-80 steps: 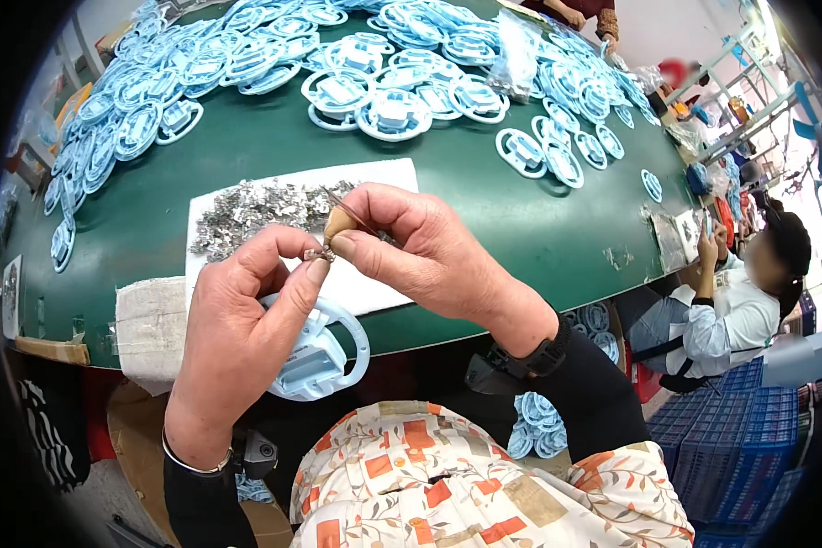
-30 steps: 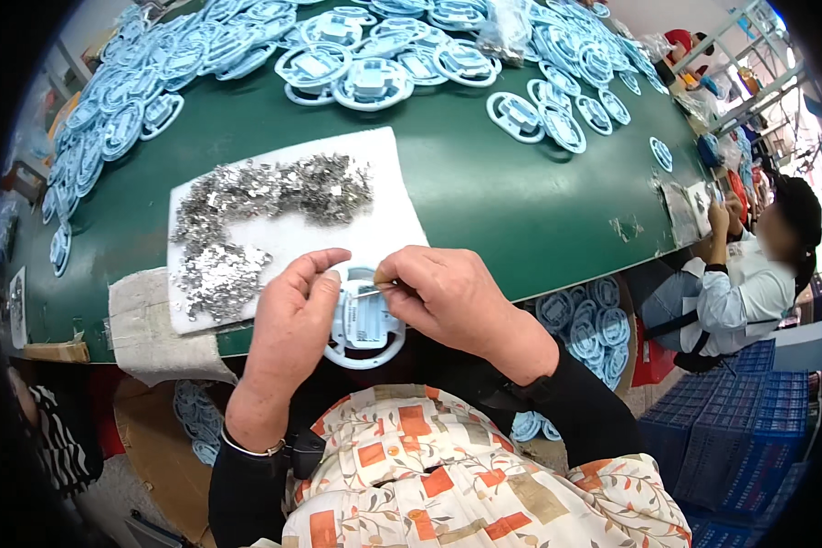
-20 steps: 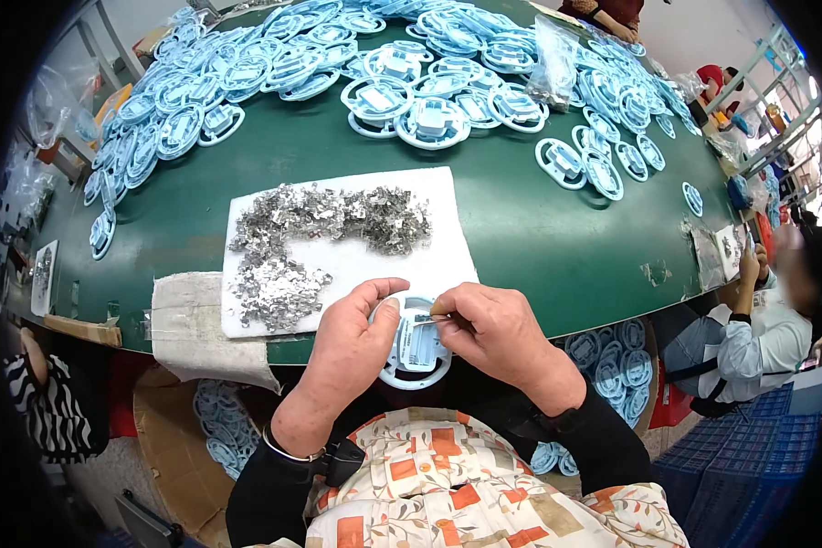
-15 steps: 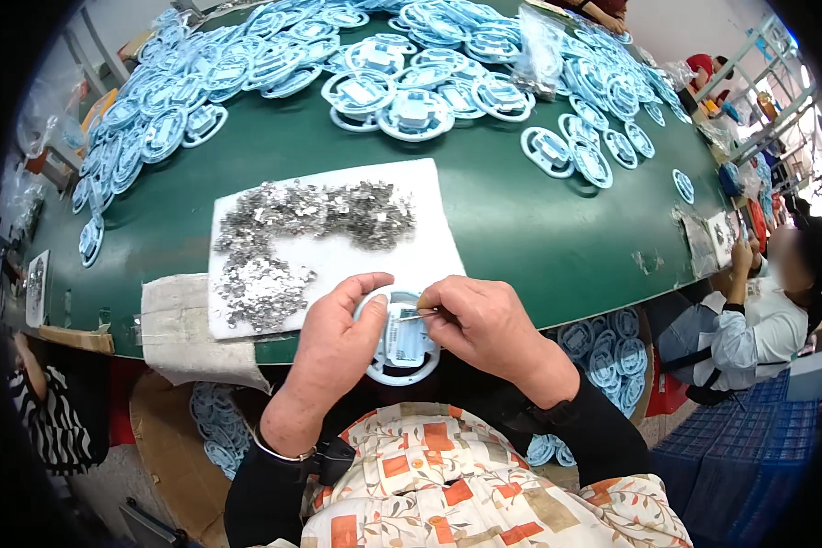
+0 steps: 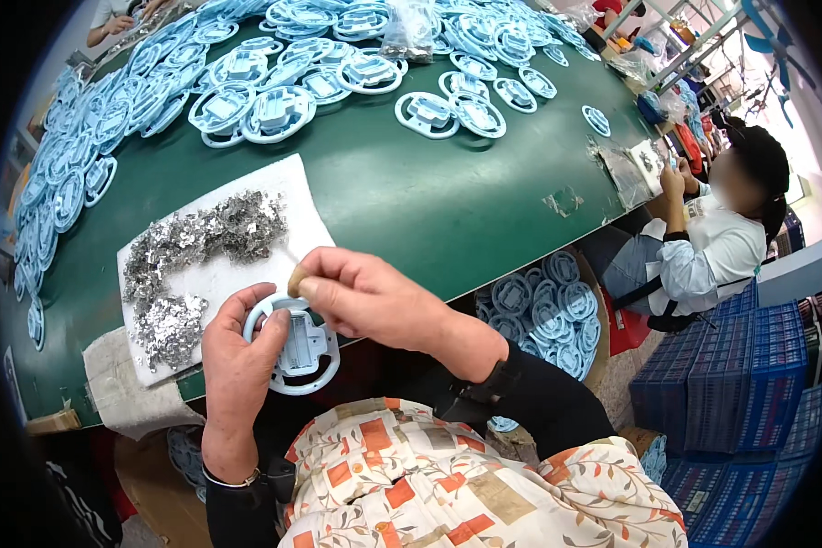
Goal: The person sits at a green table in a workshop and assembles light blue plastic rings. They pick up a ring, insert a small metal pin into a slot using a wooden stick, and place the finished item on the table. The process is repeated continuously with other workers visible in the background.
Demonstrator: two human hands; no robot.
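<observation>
My left hand is closed on the rim of a light blue plastic wheel-shaped part, its thumb lying over the near side. The part is an oval ring with a boxy recessed centre, held at the table's front edge. Just above it, my right hand pinches a thin, pointed metal tool, whose far end reaches toward the small pieces. What kind of tool it is cannot be made out; the fingers hide most of it. Small silvery metal pieces lie heaped on a white pad beyond my hands.
Many light blue wheel parts are piled across the back of the green table. A box of similar parts stands below the edge at right. A folded cloth lies beside the pad. A co-worker sits at right.
My right hand has lifted off the wheel part's centre, swinging the tool toward the metal pieces. My left hand still holds the part. The whole view has shifted to the right.
</observation>
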